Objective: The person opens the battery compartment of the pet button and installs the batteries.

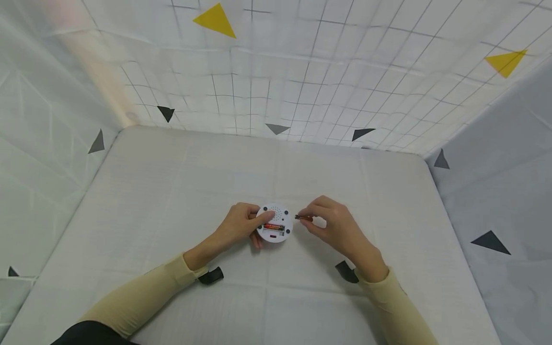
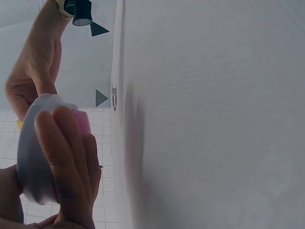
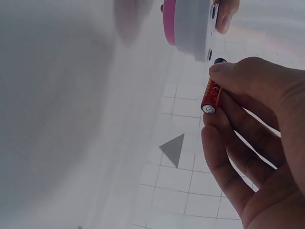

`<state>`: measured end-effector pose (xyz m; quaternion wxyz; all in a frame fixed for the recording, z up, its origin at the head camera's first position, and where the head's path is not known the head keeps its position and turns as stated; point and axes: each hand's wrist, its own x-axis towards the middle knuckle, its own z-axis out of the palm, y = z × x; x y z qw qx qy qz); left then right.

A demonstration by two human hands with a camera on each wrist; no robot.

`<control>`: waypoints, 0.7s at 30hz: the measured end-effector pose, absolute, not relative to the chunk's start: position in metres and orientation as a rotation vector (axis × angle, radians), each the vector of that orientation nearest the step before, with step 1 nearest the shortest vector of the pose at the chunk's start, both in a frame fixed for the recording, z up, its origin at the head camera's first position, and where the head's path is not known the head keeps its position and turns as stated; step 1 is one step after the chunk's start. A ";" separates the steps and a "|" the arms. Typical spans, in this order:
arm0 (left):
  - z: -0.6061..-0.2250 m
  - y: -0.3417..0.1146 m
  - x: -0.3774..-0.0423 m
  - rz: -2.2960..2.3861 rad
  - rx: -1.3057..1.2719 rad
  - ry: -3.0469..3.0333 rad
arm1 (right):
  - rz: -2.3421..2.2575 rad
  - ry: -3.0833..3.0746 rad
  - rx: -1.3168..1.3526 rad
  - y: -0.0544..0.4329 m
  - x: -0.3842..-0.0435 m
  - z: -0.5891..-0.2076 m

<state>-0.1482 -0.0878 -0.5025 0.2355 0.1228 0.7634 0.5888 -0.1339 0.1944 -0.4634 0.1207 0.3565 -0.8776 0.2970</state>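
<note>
At the middle of a white cloth-covered table (image 1: 207, 167), we see a left hand (image 1: 238, 222) gripping a round white plastic device (image 1: 281, 215) with a pink part, thumb across its perforated face. An orange-red cylindrical battery (image 1: 273, 227) lies in its open compartment. Just right, apart from the device, a right hand (image 1: 335, 225) pinches a small dark-red cylindrical battery (image 3: 211, 97) between thumb and fingers.

gadget (image 1: 282, 216) up over the bench (image 1: 215, 163), left hand (image 1: 239, 223) on its left edge, one battery (image 1: 273, 227) sitting in it, other battery (image 3: 212, 95) in the right hand (image 1: 334, 223) just off to the right, wall sheet (image 1: 276, 62) behind everything
</note>
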 end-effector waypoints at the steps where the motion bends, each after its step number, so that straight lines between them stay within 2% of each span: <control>1: -0.503 -0.088 -0.148 1.616 0.336 2.093 | 0.863 -2.554 1.046 0.193 -0.133 -0.463; 21: -0.504 -0.086 -0.146 1.621 0.380 2.083 | 0.748 -2.554 1.123 0.169 -0.124 -0.464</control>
